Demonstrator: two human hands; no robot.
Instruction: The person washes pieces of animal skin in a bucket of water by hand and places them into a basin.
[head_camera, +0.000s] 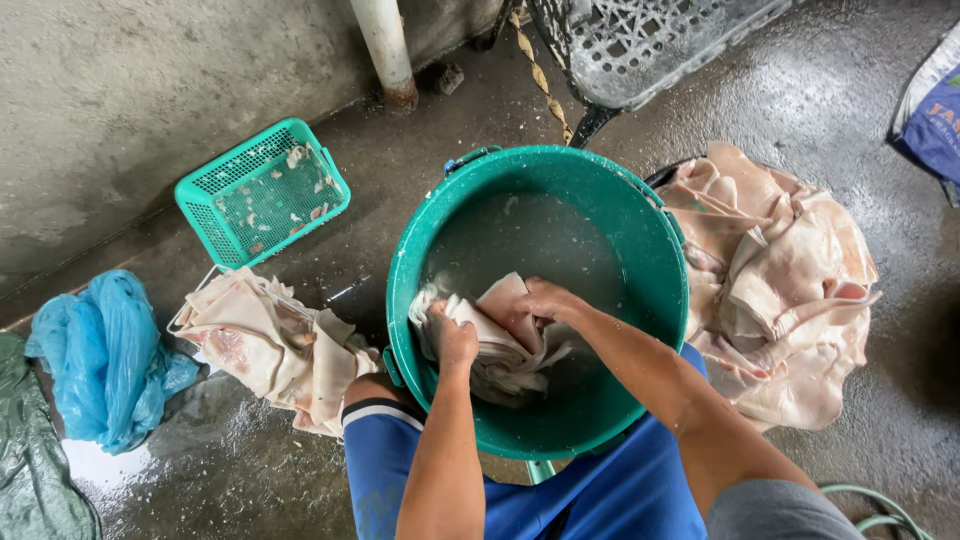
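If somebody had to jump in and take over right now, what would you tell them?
Left hand: closed on a sheet of raw pork skin inside the green bucket.
Right hand: gripping the same sheet from the top.
The bucket holds water; the sheet sits partly in it.
Big pile of pork skin lies on the wet floor to the right of the bucket. A smaller pile lies to the left.
The green basket holds only small scraps.
Which pile is already washed cannot be told from this view.

Glossy plastic bucket; wet, rough concrete floor.
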